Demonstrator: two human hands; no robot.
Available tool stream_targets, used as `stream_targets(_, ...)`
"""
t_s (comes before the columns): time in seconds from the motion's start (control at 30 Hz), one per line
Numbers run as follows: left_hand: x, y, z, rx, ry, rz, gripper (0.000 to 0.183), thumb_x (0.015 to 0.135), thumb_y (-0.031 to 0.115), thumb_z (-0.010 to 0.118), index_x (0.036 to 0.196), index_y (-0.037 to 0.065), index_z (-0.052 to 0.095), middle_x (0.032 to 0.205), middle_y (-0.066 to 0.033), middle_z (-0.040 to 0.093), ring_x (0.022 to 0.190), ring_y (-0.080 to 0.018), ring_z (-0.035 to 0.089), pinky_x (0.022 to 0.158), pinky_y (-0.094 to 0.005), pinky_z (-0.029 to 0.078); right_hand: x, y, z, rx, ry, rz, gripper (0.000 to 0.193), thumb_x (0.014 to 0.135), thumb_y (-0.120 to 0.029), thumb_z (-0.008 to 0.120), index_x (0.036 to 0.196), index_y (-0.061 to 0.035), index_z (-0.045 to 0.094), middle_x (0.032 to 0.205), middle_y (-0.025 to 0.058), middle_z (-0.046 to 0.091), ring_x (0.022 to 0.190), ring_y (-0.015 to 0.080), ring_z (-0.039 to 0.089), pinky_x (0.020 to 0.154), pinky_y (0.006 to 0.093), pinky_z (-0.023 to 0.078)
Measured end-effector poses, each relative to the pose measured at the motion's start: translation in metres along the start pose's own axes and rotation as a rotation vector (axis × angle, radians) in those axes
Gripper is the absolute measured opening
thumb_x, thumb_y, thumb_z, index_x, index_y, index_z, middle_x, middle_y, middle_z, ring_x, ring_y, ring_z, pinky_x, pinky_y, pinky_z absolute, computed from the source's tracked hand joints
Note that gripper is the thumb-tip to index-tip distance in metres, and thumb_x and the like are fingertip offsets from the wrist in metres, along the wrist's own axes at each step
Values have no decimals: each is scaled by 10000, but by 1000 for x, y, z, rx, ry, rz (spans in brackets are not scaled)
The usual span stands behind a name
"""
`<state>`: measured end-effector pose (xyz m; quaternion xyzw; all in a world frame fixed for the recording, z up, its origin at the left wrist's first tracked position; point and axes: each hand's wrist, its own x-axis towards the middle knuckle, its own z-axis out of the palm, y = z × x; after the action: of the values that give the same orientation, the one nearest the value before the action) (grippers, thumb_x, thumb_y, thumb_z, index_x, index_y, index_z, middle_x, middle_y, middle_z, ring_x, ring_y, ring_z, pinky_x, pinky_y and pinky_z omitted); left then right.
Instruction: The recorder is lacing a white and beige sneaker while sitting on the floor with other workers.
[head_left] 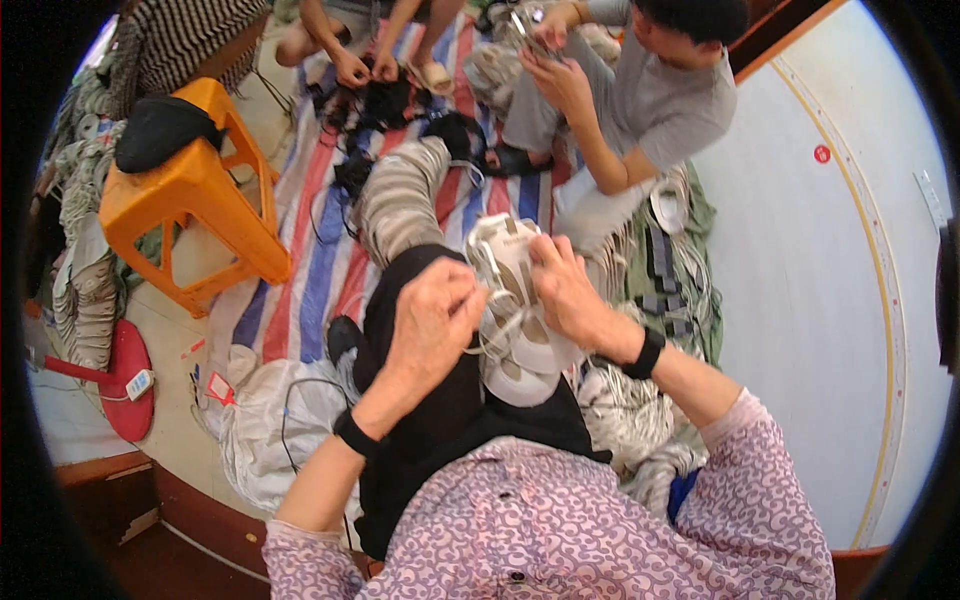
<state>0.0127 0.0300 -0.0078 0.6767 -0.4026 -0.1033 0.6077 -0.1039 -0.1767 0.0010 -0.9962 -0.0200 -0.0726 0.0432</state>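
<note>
Over my lap lies a white and grey shoe upper (522, 372), its thin white lace (510, 325) looped loosely across the front. My left hand (432, 312) is at the upper's left side with fingers pinched together; a strand of lace seems to run from them, though the grip itself is partly hidden. My right hand (570, 292) has its fingers curled onto the upper's right edge, closed on it. Black bands circle both wrists. Just beyond my left hand, a curved stack of beige shoe uppers (405, 195) leans away from my knee.
An orange stool (185, 205) carrying a black cushion (165, 135) stands at left on the striped sheet (300, 240). Ahead, one person handles black pieces (385, 105); another (670, 110) holds a phone. White sacking (270, 410) and bundled laces (635, 415) flank me.
</note>
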Motion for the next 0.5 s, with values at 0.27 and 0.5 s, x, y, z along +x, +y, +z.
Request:
stream_targets(0.27,30,-13,21,215,-275,220,176,880,125,635,887,-39,698,965,-163,674,818,-329,671,705,-388,512,0,22,1,252,-280,180,73,711,-25,651,776,5,638,1028,166,570,956,389,589,745,491,499)
stream_targets(0.5,26,-10,31,178,-438,181,172,859,121,646,828,-44,681,830,-161,661,731,-364,653,647,-416,497,9,29,8,575,-513,454,105,634,16,646,717,68,607,932,249,607,893,363,646,742,415,507)
